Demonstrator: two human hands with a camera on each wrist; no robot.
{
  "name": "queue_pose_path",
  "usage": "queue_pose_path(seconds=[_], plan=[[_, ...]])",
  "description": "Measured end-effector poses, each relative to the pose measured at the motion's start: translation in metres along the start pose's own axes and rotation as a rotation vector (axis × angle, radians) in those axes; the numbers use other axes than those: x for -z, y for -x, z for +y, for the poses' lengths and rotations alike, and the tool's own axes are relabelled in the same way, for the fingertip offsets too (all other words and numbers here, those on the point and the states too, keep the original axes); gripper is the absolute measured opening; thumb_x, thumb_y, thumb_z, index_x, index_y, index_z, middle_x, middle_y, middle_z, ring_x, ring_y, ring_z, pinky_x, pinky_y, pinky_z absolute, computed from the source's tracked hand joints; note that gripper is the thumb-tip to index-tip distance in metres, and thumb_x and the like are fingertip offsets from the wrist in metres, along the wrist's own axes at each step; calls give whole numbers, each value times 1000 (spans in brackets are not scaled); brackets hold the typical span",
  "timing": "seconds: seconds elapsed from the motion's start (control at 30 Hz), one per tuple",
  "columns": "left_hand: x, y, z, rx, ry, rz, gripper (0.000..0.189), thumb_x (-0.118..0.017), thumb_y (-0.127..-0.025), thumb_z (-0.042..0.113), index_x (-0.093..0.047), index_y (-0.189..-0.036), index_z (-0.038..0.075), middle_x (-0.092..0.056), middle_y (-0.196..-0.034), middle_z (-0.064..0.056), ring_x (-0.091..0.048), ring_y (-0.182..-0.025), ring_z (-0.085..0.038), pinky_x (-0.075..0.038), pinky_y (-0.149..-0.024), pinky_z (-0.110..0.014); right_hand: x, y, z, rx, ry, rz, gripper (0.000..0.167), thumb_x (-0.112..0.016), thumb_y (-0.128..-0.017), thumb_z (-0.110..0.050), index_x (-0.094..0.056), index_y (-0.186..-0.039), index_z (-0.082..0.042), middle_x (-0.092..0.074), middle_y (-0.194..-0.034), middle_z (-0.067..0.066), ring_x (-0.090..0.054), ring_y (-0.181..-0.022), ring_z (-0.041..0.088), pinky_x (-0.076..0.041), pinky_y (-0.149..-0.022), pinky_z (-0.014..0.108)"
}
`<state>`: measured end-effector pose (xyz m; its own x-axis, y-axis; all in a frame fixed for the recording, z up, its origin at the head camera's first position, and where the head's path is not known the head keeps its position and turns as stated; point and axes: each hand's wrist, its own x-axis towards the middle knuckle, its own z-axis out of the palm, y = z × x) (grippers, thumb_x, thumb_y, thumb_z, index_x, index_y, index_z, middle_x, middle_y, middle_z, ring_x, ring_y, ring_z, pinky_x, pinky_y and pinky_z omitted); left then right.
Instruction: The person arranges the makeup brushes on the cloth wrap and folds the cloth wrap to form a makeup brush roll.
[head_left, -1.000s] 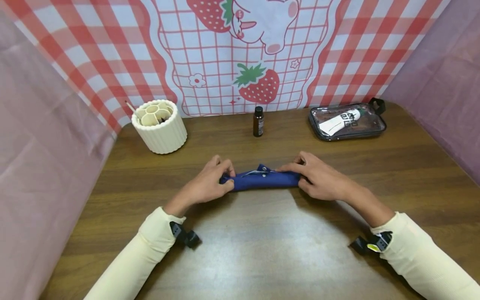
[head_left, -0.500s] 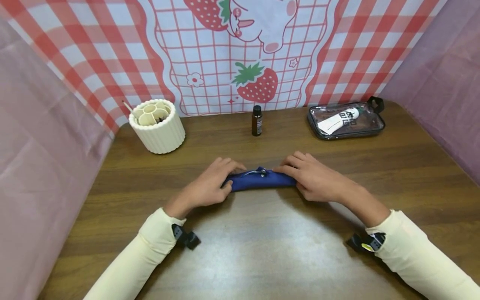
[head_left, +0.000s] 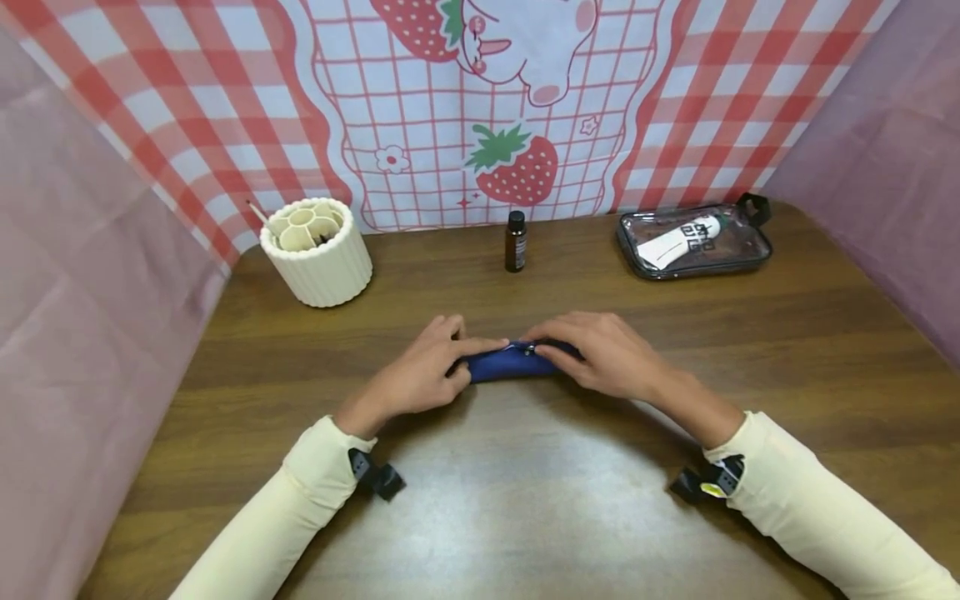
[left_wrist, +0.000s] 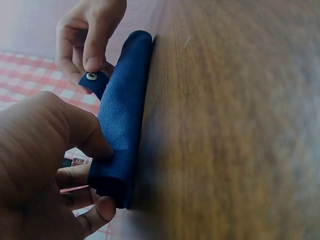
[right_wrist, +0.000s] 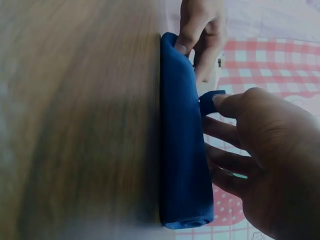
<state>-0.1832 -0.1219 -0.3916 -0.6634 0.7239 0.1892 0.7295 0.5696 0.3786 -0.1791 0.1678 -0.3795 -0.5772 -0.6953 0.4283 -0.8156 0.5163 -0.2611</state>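
Note:
A rolled-up blue fabric case (head_left: 504,366) lies crosswise on the wooden table. My left hand (head_left: 422,367) grips its left end; in the left wrist view the thumb presses on the cloth, with other fingers behind the roll and at its end. The index finger reaches along the top towards the middle. A short strap tab (left_wrist: 100,84) with a metal snap (left_wrist: 91,76) stands up from the roll. My right hand (head_left: 611,354) pinches this tab between thumb and fingers, its other fingers lying behind the roll. The roll's right end is hidden under that hand in the head view.
Behind the roll stands a small brown bottle (head_left: 515,243) with a black cap. A cream ribbed holder (head_left: 330,271) with compartments is at back left. At back right lies a clear black-edged pouch (head_left: 738,250) containing a white tube (head_left: 675,243). A checked cloth (head_left: 420,200) hangs behind.
My right hand has moved left from the roll's right end to the tab and taken hold of it. My left index finger has stretched out along the roll towards the middle.

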Motion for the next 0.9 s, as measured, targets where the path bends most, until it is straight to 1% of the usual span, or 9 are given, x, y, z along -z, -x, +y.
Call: queue_pose_path(seconds=[0.13,0.27,0.33,0.43,0.53,0.7,0.8,0.9], plan=[[0,-1,1,4,3,0,54,-59,-93,7,-57,-142,30,-42,-90,-1,-35,-81,-21,-31,-73,-34,-2,0,-2,25,44,68,19,-71,-94,-20,-74,-113,-17,-74,-105,-2,-71,-92,15,-57,-74,39],[0,-2,1,10,-11,-5,54,-59,-94,8,-57,-142,31,-41,-91,-1,-35,-82,-21,-31,-74,-34,-4,-1,-5,69,139,93,14,-73,-91,-19,-74,-105,-16,-74,-97,-2,-71,-81,15,-56,-63,38],[-1,-2,1,17,-17,-10,54,-58,-94,9,-56,-143,31,-41,-92,-1,-35,-83,-21,-31,-74,-34,-6,-1,-6,90,176,91,13,-74,-90,-19,-74,-102,-16,-74,-96,-1,-71,-81,16,-55,-61,37],[-1,-2,1,26,-23,-14,53,-58,-94,10,-55,-143,32,-41,-92,-1,-35,-83,-21,-31,-73,-34,-7,-1,-8,110,208,78,12,-75,-90,-20,-74,-101,-15,-73,-97,1,-70,-84,18,-56,-62,38],[-1,-2,2,35,-26,-18,53,-58,-95,11,-55,-143,31,-41,-92,-1,-35,-83,-21,-31,-73,-34,-7,-1,-10,111,218,64,13,-74,-91,-20,-76,-103,-15,-72,-100,2,-70,-87,19,-56,-63,38],[-1,-2,2,41,-21,-16,53,-58,-94,11,-55,-143,31,-41,-92,-1,-35,-84,-21,-31,-73,-34,-8,0,-12,115,231,50,15,-73,-92,-20,-76,-105,-14,-72,-107,3,-70,-91,21,-56,-58,38],[-2,-1,2,45,-19,-15,53,-59,-94,11,-55,-143,31,-41,-92,-1,-35,-84,-21,-31,-73,-34,-9,1,-12,120,246,58,15,-73,-92,-20,-76,-105,-14,-72,-107,3,-70,-90,21,-55,-56,38],[-2,-2,3,52,-20,-15,52,-58,-94,11,-56,-142,30,-42,-92,-1,-35,-83,-21,-31,-73,-34,-11,1,-11,119,254,70,14,-72,-92,-20,-76,-104,-14,-72,-106,3,-70,-90,21,-55,-56,38]])
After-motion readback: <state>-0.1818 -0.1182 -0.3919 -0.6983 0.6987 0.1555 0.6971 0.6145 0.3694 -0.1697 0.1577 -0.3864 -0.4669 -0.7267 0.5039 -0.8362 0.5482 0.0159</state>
